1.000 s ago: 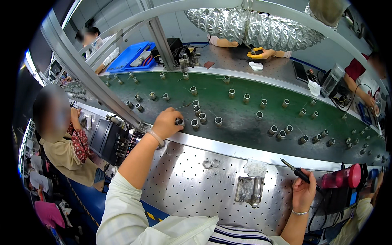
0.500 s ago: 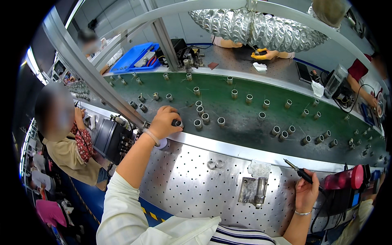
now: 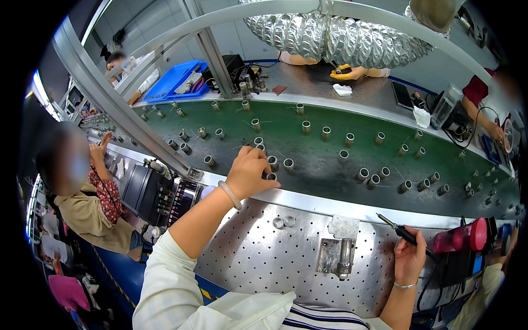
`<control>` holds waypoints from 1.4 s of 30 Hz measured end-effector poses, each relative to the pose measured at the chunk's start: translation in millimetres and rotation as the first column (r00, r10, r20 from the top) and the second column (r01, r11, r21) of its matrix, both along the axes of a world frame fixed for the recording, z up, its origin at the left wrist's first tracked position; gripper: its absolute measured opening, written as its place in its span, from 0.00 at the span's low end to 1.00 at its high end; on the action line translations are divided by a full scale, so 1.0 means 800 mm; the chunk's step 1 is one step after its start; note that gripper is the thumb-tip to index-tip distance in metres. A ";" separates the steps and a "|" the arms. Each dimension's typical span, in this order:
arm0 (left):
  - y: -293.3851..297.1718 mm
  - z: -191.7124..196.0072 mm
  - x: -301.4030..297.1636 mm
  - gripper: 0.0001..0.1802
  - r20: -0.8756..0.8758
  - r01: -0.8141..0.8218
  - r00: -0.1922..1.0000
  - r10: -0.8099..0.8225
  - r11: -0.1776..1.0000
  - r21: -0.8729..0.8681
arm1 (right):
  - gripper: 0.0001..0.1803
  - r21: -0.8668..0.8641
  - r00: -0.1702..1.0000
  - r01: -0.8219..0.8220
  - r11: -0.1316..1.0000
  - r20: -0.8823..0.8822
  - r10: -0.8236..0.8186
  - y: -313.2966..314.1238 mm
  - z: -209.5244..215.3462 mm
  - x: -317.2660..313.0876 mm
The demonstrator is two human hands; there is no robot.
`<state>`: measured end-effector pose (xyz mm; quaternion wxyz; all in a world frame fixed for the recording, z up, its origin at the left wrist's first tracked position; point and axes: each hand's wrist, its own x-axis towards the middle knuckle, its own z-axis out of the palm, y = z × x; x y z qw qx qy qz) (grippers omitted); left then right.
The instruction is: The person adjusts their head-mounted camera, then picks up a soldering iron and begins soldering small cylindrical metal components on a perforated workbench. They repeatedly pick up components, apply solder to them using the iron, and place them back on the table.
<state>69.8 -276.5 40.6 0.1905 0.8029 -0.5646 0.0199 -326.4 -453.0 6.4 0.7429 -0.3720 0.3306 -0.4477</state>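
Observation:
At the near edge of the green conveyor belt (image 3: pixel 322 179), my left hand (image 3: pixel 250 173) curls its fingers around a small metal cylinder (image 3: pixel 271 176); its dark open end shows beside the fingertips. More upright cylinders stand close by, among them one cylinder (image 3: pixel 289 164) just to the right and another cylinder (image 3: pixel 209 160) to the left. My right hand (image 3: pixel 410 261), low over the perforated metal worktop (image 3: pixel 247 253), grips a soldering iron (image 3: pixel 406 235) whose tip points up and left. Between my hands lies a metal plate fixture (image 3: pixel 329 256) bearing a shiny cylinder (image 3: pixel 345 259).
Two small clear rings (image 3: pixel 284 221) and a whitish pad (image 3: pixel 343 226) lie on the worktop. A pink-red container (image 3: pixel 462 236) is at the right. A slanted metal post (image 3: pixel 124 104) and a black box (image 3: pixel 146 184) stand at left. Co-workers sit beside and across the belt.
My left hand has moved right along the belt's near edge, now at a cluster of cylinders. The right hand still holds the soldering iron nearly in place. The whole view has shifted slightly.

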 end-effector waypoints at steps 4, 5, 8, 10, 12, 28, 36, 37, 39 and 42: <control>-0.015 0.024 0.010 0.16 0.043 -0.127 0.990 0.138 0.974 -0.188 | 0.21 -0.031 1.000 -0.007 0.999 -0.005 0.006 0.000 0.001 -0.002; -0.016 0.024 0.026 0.15 0.054 -0.149 0.984 0.168 0.957 -0.248 | 0.21 -0.027 1.000 -0.007 1.000 -0.005 0.007 0.000 0.001 -0.002; -0.020 0.021 0.072 0.16 -0.044 -0.304 0.952 0.302 0.951 -0.059 | 0.21 -0.024 1.000 -0.004 1.000 0.000 0.004 0.000 -0.001 -0.001; -0.018 0.012 0.090 0.23 -0.106 -0.188 0.976 0.189 0.982 0.020 | 0.21 -0.028 1.000 -0.006 1.000 0.007 0.006 -0.001 0.000 0.001; -0.023 -0.002 0.101 0.28 -0.122 -0.096 0.987 0.106 0.992 0.084 | 0.21 -0.030 1.000 -0.013 0.999 -0.002 0.013 0.000 0.001 0.002; -0.064 0.004 0.086 0.30 -0.150 0.237 0.969 -0.196 0.908 0.346 | 0.21 -0.037 1.000 -0.018 0.999 -0.010 0.017 -0.002 0.001 0.001; -0.074 0.016 0.062 0.34 -0.307 0.313 0.930 -0.203 0.876 0.368 | 0.21 -0.023 1.000 -0.010 1.000 -0.024 0.009 -0.001 0.003 0.001; -0.076 0.014 0.058 0.32 -0.287 0.325 0.929 -0.232 0.883 0.338 | 0.21 -0.023 1.000 -0.013 1.000 -0.023 0.012 -0.001 0.003 0.001; -0.082 0.008 0.047 0.28 -0.245 0.355 0.925 -0.292 0.892 0.279 | 0.21 -0.022 1.000 -0.015 1.000 -0.022 0.014 -0.001 0.004 0.000; -0.093 0.010 0.024 0.21 -0.308 0.361 0.912 -0.270 0.884 0.297 | 0.21 -0.029 1.000 -0.019 0.999 -0.014 0.019 -0.001 0.005 0.001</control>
